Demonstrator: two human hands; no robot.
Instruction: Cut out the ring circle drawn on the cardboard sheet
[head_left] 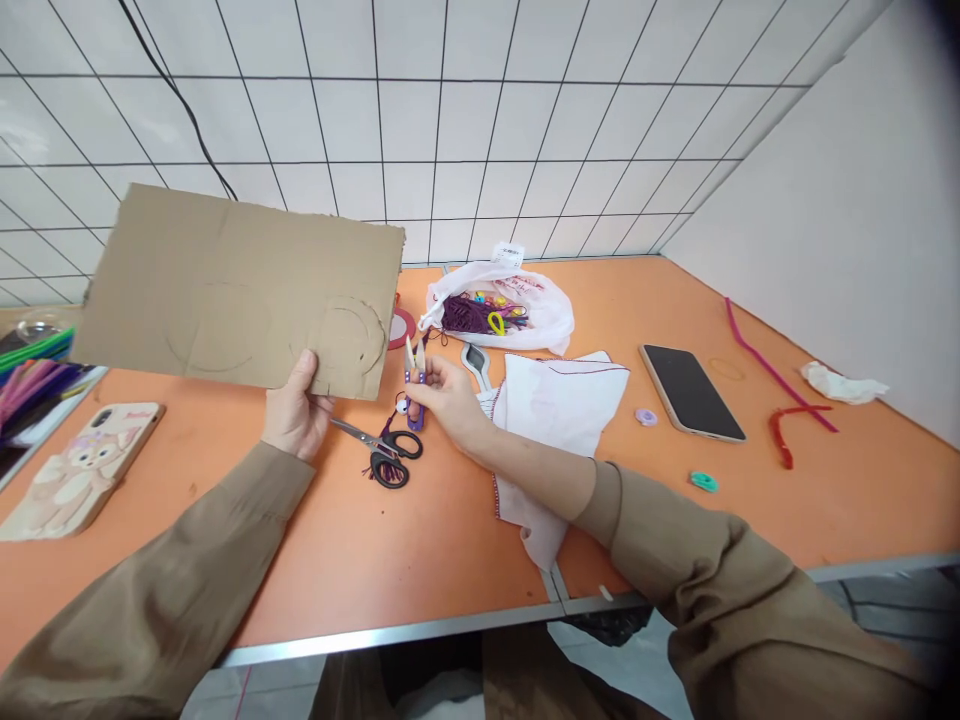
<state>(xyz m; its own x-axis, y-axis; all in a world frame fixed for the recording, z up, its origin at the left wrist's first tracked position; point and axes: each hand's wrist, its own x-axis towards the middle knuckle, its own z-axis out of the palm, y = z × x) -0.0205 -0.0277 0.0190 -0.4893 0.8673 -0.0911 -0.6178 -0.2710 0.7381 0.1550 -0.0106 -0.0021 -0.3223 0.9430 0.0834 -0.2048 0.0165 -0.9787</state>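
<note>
My left hand [296,412] grips the lower edge of a brown cardboard sheet [247,270], its thumb on the near face. Faint round outlines mark the sheet, and its top and right edges look rough. Beside it, my right hand [450,400] is closed on small purple thread snips [415,390], blades pointing up and a little apart. Black-handled scissors [390,458] lie on the table just below the two hands, over some dark purple tassel threads. A small white bead-like charm [402,406] sits close to the snips.
A white plastic bag [551,310] with purple cord and beads stands at the back. White cloth [559,400] lies under my right forearm. Phones lie at right [691,392] and left [82,470]. Pipe cleaners [776,365], tissue [841,383] and a teal clip-like piece [704,482] are rightward.
</note>
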